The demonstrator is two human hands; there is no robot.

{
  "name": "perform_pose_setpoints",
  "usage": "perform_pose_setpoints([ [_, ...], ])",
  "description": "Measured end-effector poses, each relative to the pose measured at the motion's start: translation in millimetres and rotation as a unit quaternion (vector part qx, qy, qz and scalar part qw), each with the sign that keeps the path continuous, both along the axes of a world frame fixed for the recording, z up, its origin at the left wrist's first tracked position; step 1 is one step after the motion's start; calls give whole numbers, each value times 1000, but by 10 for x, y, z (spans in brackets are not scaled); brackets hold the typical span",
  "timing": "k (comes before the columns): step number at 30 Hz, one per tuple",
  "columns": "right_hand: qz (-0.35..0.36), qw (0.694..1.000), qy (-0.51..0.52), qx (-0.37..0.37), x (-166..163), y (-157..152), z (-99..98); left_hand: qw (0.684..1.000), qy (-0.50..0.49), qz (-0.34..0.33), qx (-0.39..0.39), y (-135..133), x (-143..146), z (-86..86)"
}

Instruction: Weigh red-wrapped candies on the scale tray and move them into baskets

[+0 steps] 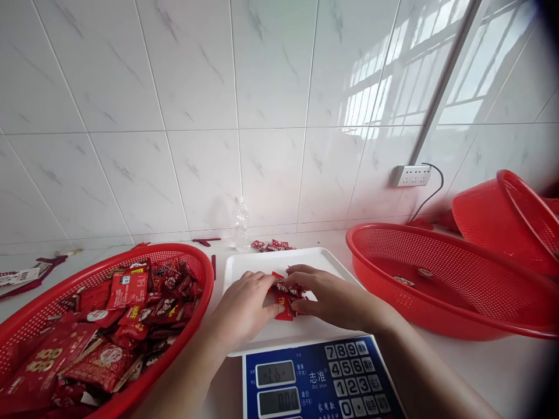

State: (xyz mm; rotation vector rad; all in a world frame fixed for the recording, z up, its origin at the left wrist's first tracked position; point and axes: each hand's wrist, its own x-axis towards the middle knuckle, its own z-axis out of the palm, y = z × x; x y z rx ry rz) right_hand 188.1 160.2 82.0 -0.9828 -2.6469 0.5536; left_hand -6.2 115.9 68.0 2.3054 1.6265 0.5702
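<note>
Over the white tray (244, 263) of a blue electronic scale (312, 381), my left hand (247, 305) and my right hand (332, 298) face each other. Between them is a small pile of red snack packets (286, 305). The fingers of both hands curl in around the packets from the two sides, partly hiding them. To the left stands a red perforated basket (207, 270) filled with red wrapped snack packets (126, 291) of several sizes. The scale's keypad and two displays face me.
At the right is a second red basket (437, 320) with a couple of small packets in it; more red baskets (489, 215) lean behind. A clear plastic bottle (241, 224) and loose red packets (273, 245) lie by the tiled wall. A power strip (411, 176) hangs there.
</note>
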Motion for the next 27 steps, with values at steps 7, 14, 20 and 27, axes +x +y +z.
perform_pose_setpoints([
  [7, 64, 998, 13, -15, -61, -34, -16, 996, 66, -2, 65, -333, 166, 198],
  [14, 4, 998, -27, 57, 40, 152, -301, 994, 65, 81, -19, -716, -314, 559],
  [20, -23, 993, -33, 112, 120, 233, -328, 935, 160, 231, -218, -570, -1450, 364],
  [27, -23, 990, -64, 125, 173, 424, -422, 916, 226, 233, -237, -664, -1855, 34],
])
